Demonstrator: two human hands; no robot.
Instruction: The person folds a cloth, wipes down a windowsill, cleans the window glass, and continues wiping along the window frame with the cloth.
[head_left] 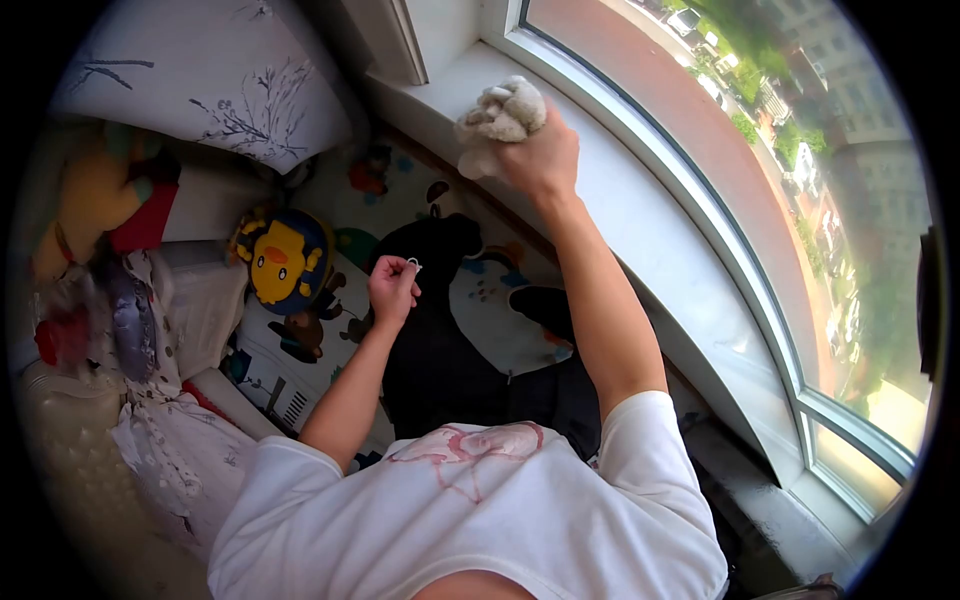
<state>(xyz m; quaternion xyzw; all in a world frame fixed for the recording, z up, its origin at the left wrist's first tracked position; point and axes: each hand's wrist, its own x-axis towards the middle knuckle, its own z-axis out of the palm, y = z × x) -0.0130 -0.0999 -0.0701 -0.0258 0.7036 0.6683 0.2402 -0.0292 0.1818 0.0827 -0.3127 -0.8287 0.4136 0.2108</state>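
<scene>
My right hand (543, 158) is closed around a bunched, off-white cloth (505, 108) with greyish patches. Hand and cloth are at the white window sill (640, 205); whether the cloth touches the sill I cannot tell. Lower and to the left, my left hand (393, 292) hangs over my dark trousers (440, 370), its fingers pinched together. A small white ring-like piece (415, 264) sticks out at the fingertips, too small to name.
A large curved window (720, 230) runs along the right. On the left stand a round yellow-and-navy toy (280, 262), a pale plastic bin (205, 300) and a heap of clothes (135, 320). White fabric with a plant print (220, 80) fills the upper left. A patterned mat (490, 320) covers the floor.
</scene>
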